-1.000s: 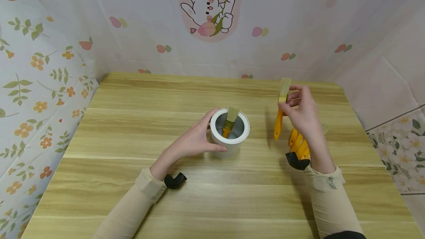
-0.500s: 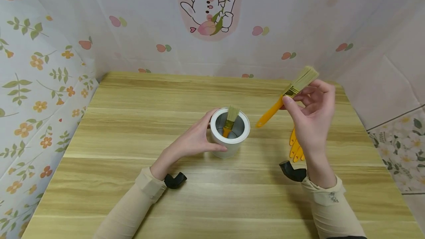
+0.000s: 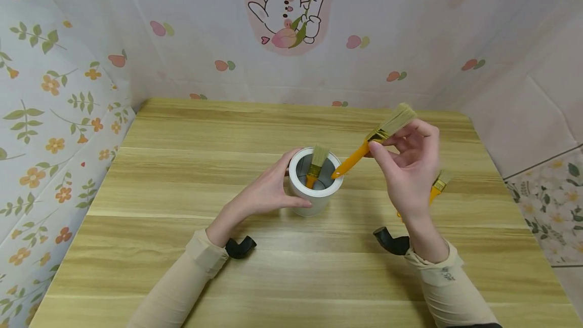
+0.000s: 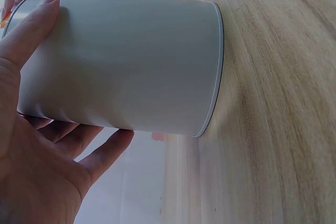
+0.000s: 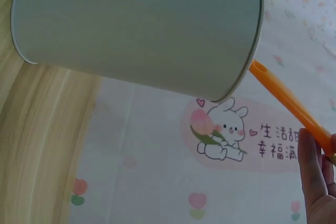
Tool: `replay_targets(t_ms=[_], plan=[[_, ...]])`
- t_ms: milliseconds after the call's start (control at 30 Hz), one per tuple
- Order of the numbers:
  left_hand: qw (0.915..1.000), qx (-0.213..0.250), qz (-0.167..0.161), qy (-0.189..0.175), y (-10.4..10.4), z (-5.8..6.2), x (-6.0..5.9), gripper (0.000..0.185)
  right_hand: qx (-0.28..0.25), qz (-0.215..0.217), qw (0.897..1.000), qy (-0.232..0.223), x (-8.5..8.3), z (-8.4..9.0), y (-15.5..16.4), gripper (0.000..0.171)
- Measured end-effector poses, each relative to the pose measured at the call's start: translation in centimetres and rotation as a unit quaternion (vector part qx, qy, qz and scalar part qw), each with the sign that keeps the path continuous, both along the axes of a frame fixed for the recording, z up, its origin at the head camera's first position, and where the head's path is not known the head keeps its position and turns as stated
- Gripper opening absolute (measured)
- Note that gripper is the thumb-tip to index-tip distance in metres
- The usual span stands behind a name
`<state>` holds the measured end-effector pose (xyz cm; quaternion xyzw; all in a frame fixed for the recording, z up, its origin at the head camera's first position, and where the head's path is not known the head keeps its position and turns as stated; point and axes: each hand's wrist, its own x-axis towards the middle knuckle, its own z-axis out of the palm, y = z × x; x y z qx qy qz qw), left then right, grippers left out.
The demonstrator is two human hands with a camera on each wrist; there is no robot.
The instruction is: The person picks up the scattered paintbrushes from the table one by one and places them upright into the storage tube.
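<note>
Right hand (image 3: pixel 410 166) pinches an orange-handled paintbrush (image 3: pixel 371 141) near its metal ferrule, thumb and fingers closed on it. The brush is tilted, bristles up and to the right, and its handle tip lies at the right edge of the rim of a white cylindrical can (image 3: pixel 315 192); the right wrist view shows the orange handle (image 5: pixel 286 103) meeting the can's rim (image 5: pixel 247 72). Left hand (image 3: pixel 266 189) grasps the can from its left side, thumb along the near wall and fingers curved round the far wall; in the left wrist view the thumb (image 4: pixel 31 30) and fingers (image 4: pixel 100 150) wrap the can's wall (image 4: pixel 131 61). The can stands upright on the wooden table (image 3: pixel 182 130), near its middle. Inside it a second paintbrush (image 3: pixel 316 165) stands handle down, bristles above the rim. Another brush (image 3: pixel 438 185) lies on the table just behind the right hand, partly hidden by it.
</note>
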<state>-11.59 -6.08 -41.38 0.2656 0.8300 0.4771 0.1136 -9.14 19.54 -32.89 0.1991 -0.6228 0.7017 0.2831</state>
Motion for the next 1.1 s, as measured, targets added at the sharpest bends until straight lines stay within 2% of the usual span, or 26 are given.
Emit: replay_targets(t_ms=[233, 333, 500, 633, 867, 1100], plan=[[1.0000, -0.003, 0.001, -0.002, -0.1, 0.2, 0.0, 0.114, 0.077, 0.023, 0.997, -0.016, -0.1, -0.7, -0.4, 0.040], [1.0000, -0.001, 0.001, -0.002, -0.1, 0.3, 0.1, 0.114, 0.130, 0.015, 0.991, -0.032, -0.1, -0.9, -0.6, 0.040], [1.0000, 0.000, 0.000, -0.001, 0.0, 0.2, 0.0, 0.113, 0.231, -0.024, 0.971, -0.050, 0.0, -1.3, -0.8, 0.040], [1.0000, 0.002, -0.002, 0.002, 0.0, 0.2, 0.0, 0.112, 0.289, -0.040, 0.955, -0.054, -0.1, -1.5, -0.8, 0.041], [1.0000, -0.006, 0.004, -0.001, 0.0, 0.2, 0.0, 0.115, 0.349, -0.054, 0.934, -0.058, -0.4, -2.1, -0.6, 0.038], [1.0000, -0.007, 0.005, 0.000, 0.0, 0.2, 0.0, 0.116, 0.374, -0.048, 0.923, -0.071, -0.6, -2.5, -0.6, 0.038]])
